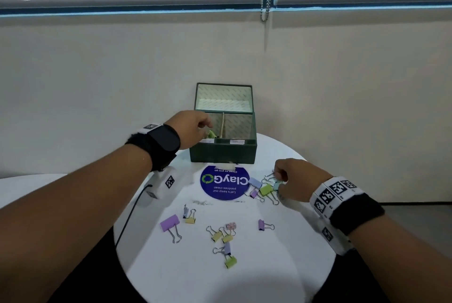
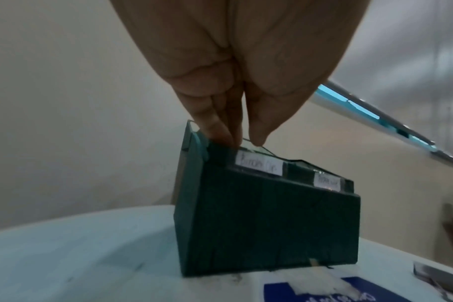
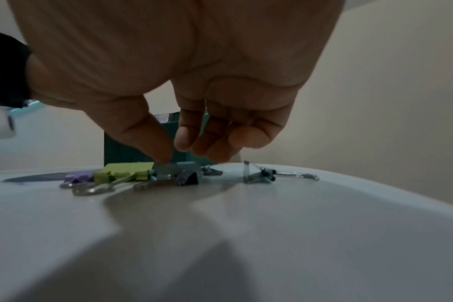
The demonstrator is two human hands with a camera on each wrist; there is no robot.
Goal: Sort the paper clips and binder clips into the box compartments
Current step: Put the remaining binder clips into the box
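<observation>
A dark green box with its lid up stands at the back of the round white table. It has two labelled compartments. My left hand hangs over the left compartment and pinches the thin wire handle of a green binder clip just above the rim. My right hand hovers over a cluster of clips right of the box. Its thumb touches a pale blue binder clip, and its curled fingers stay just above it.
Beside the right hand lie a green clip and a lilac clip. Several more binder clips are scattered nearer me, among them a large purple one. A blue round sticker sits before the box, and a white tagged device with a cable at its left.
</observation>
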